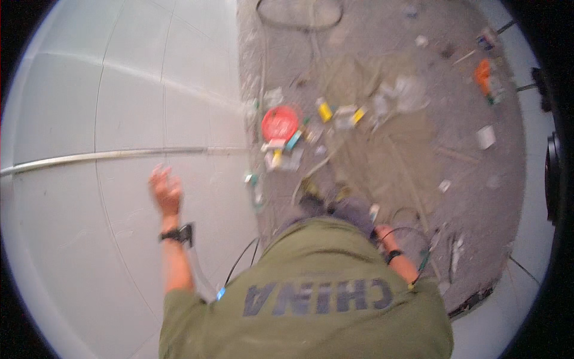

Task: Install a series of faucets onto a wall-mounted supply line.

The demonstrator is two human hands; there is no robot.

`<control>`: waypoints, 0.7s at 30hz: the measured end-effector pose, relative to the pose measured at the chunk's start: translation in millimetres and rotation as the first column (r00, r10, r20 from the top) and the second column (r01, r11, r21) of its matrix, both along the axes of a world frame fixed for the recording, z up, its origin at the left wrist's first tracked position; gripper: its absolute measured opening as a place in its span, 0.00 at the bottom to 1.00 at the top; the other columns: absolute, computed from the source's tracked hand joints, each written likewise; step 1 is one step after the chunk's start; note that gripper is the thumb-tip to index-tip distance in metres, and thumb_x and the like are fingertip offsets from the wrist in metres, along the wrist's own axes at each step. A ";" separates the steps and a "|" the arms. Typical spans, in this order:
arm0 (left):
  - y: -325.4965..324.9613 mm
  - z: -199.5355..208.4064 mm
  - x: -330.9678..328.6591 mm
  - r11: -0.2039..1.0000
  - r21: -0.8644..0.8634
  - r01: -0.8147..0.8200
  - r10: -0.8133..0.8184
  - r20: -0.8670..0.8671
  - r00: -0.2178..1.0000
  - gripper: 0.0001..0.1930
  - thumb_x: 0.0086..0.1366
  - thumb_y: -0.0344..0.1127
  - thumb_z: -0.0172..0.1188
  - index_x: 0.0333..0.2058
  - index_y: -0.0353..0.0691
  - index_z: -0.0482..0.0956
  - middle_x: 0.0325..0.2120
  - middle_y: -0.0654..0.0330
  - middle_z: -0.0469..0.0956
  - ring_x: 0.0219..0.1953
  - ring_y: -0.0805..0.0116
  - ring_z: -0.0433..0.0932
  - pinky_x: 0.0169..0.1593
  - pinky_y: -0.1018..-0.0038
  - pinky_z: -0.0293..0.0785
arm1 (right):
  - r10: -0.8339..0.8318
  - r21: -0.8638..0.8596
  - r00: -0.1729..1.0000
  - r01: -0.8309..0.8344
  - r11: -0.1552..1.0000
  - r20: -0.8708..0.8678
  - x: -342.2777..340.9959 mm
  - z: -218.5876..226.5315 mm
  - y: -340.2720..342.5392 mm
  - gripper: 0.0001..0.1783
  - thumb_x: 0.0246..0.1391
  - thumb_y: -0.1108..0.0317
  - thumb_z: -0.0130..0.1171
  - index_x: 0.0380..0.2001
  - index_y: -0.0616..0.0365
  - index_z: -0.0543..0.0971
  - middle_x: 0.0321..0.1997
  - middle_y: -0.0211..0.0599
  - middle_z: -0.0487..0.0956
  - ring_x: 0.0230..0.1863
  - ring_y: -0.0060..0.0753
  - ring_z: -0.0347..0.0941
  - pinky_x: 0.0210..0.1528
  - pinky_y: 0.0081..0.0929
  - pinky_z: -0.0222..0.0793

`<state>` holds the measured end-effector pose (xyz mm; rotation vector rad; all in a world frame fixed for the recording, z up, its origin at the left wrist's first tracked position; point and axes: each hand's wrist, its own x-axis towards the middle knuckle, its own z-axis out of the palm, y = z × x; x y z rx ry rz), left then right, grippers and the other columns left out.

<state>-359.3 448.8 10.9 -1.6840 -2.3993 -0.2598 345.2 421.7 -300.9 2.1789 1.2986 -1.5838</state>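
Left grip [165, 190] is partly spread, its fingers loosely bent and blurred, with nothing seen held. It is over a pale tiled surface [134, 209], its fingertips near a long, light-coloured bar [113, 155] that runs across the tiles; whether they touch the bar I cannot tell. A dark band [177, 233] circles that wrist.

Right grip [385, 232] is low beside the person's thigh, partly hidden, so I cannot tell how far it is closed or what it holds. A thin dark wire [427, 239] loops close by it.

Beyond the feet, on the rough grey floor [287, 66], sit a round red tub [280, 124], a yellow packet [324, 110] and a brownish sheet [394, 161]. Farther right is something orange [482, 76].
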 end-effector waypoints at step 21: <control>-49.2 88.0 -80.8 0.966 0.083 -0.243 0.227 -0.722 0.654 0.26 0.53 0.32 0.53 0.52 0.44 0.61 0.61 0.59 0.53 0.64 0.56 0.49 0.63 0.52 0.46 | -0.301 -0.136 0.926 0.276 0.951 -0.227 -53.3 -23.1 142.0 0.09 0.49 0.67 0.53 0.25 0.62 0.75 0.20 0.40 0.75 0.20 0.32 0.73 0.19 0.28 0.68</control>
